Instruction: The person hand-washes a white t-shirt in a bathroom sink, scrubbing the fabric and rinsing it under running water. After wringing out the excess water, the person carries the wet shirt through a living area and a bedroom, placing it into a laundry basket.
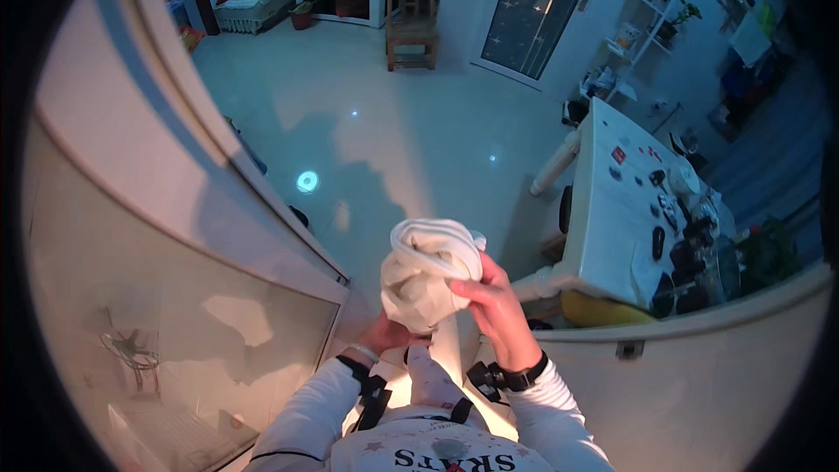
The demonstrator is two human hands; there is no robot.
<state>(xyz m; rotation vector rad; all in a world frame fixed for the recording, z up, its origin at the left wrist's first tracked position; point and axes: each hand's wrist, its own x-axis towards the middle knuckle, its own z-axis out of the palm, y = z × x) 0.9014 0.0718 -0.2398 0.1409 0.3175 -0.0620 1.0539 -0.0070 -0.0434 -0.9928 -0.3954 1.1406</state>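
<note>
A bundle of white cloth (429,275), twisted and folded into a rough ball, is held up in front of my body. My right hand (488,301) grips its right side, with the thumb on the near face and the other fingers partly hidden behind it. Under the lower left of the bundle is my left hand (390,334); the cloth covers most of its fingers, so its hold cannot be made out. Both wrists carry dark straps, and a pale band circles the left one.
Doorway frames flank me, with a glazed panel (196,354) at left. Beyond the right-hand wall (682,367) stands a white table (590,210) bearing many small items. Farther off are a wooden chair (411,33), a patterned door (541,6) and a wall shelf (645,39).
</note>
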